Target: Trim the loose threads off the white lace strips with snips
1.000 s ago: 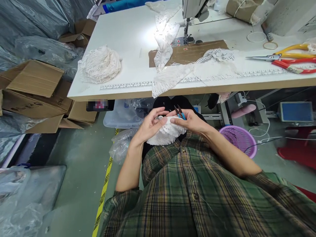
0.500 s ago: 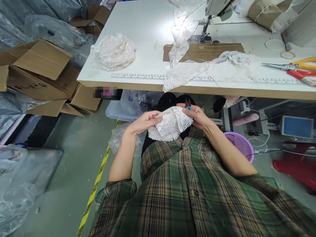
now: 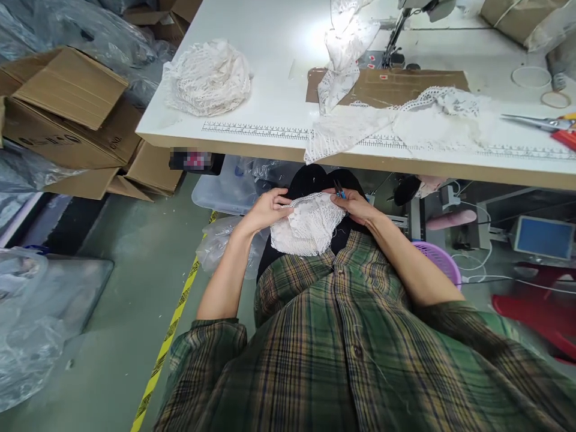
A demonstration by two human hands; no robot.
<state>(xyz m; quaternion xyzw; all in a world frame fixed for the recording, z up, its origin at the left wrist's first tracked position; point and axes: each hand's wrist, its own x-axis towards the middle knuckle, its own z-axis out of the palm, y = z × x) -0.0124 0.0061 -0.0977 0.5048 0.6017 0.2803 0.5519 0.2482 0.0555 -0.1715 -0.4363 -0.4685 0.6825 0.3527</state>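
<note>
Over my lap, a piece of white lace fabric (image 3: 308,227) is stretched between my two hands. My left hand (image 3: 266,211) pinches its left upper edge between thumb and fingers. At the right upper corner, my right hand (image 3: 353,205) grips the lace, and a small pair of blue-handled thread snips (image 3: 339,189) is tucked in the same fingers with the blades pointing up. More white lace (image 3: 346,132) lies along the table's front edge and trails back beside the sewing machine (image 3: 396,36). A bundled heap of white lace (image 3: 209,78) sits on the table's left end.
The white sewing table (image 3: 270,36) has a printed ruler along its front. A cardboard strip (image 3: 405,87) lies by the machine, with scissors (image 3: 535,122) at the right. Open cartons (image 3: 72,114) and plastic bags stand on the left; a purple basket (image 3: 438,261) is below right.
The lace between my hands has been turned and spread flatter, its folded right side now lying down. The snips tilt more to the left. My view has shifted slightly.
</note>
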